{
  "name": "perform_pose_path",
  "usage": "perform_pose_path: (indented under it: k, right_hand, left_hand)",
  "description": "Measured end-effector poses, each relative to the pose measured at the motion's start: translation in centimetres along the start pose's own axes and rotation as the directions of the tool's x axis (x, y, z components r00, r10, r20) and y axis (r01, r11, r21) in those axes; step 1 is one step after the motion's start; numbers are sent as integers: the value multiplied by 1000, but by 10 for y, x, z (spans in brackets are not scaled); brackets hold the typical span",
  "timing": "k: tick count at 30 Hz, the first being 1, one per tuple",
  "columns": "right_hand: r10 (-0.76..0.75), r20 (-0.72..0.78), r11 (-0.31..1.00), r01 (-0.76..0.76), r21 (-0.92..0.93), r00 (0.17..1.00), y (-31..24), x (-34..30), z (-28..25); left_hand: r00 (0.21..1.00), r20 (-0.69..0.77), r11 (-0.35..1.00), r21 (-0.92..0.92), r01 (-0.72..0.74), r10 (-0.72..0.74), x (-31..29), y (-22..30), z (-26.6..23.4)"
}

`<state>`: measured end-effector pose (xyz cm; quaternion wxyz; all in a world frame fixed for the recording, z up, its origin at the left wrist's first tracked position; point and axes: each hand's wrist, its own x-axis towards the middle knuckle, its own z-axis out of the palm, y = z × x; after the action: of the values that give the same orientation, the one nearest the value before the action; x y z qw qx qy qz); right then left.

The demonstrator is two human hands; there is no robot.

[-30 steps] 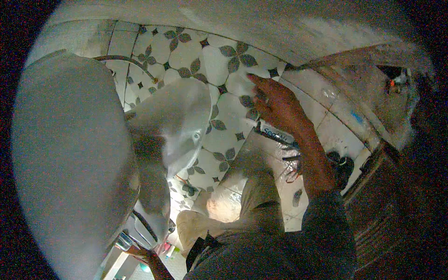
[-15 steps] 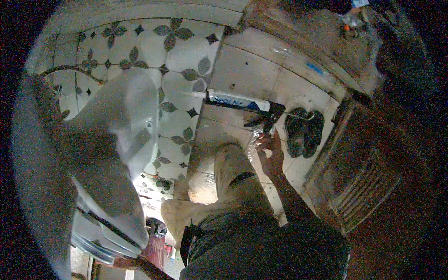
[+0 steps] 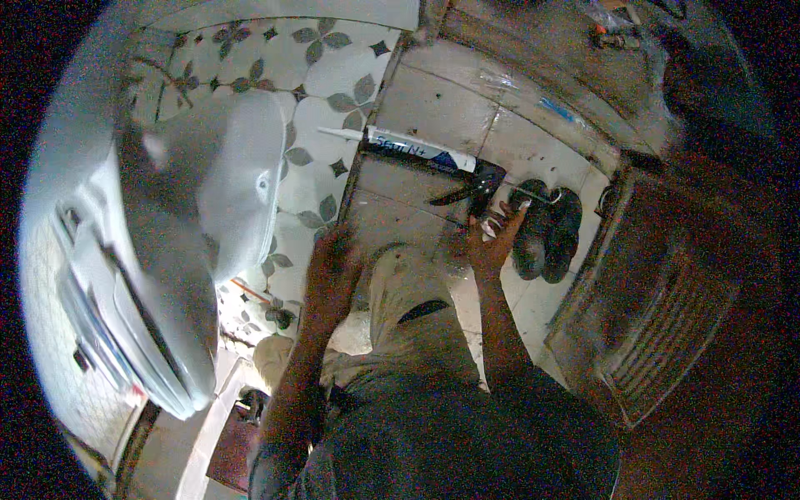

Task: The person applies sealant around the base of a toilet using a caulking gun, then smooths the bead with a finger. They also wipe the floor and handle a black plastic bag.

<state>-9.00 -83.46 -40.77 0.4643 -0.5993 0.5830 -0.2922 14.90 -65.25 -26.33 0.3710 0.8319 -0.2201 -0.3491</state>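
A caulking gun (image 3: 489, 179) with a white cartridge (image 3: 421, 152) lies across the floor, its nozzle pointing left over the patterned tiles. My right hand (image 3: 497, 235) is at the lower end of its dark handle. The fingers are partly curled about a small pale thing (image 3: 492, 225) I cannot make out; one digit sticks out toward the slippers. Whether this hand touches the handle is unclear. In front of my left knee hovers my left hand (image 3: 331, 258), smeared by motion, with its fingers indistinct. A white toilet (image 3: 237, 179) fills the left side.
Dark slippers (image 3: 546, 229) sit right of my right hand. Beyond them stands a dim slatted panel (image 3: 667, 350). A blue strip (image 3: 556, 108) lies on the upper floor edge, and clutter with an orange spot (image 3: 612, 35) is at the top right.
My left hand has left the lower edge of the toilet and come up in front of my body. My right hand has shifted slightly up and right. The view has turned a little.
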Motion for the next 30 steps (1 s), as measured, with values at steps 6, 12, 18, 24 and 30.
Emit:
perform_pose_path:
  k: [6,12,18,24,30]
  right_hand:
    - [-87,13,996,88,-26,996,15,-14,-10]
    - [92,-63,984,-81,156,994,45,-13,4]
    - [180,-35,955,-166,246,983,67,-10,19]
    - [236,31,918,-233,321,971,45,-13,5]
    - [65,59,978,-75,192,996,-30,24,6]
  left_hand:
    - [967,185,831,-500,246,-175,113,-6,125]
    - [908,166,676,-619,399,-384,146,12,161]
    - [933,25,783,-537,314,-358,171,4,164]
    - [846,355,670,-518,531,-397,190,10,147]
    - [946,83,563,-786,255,-312,182,66,123]
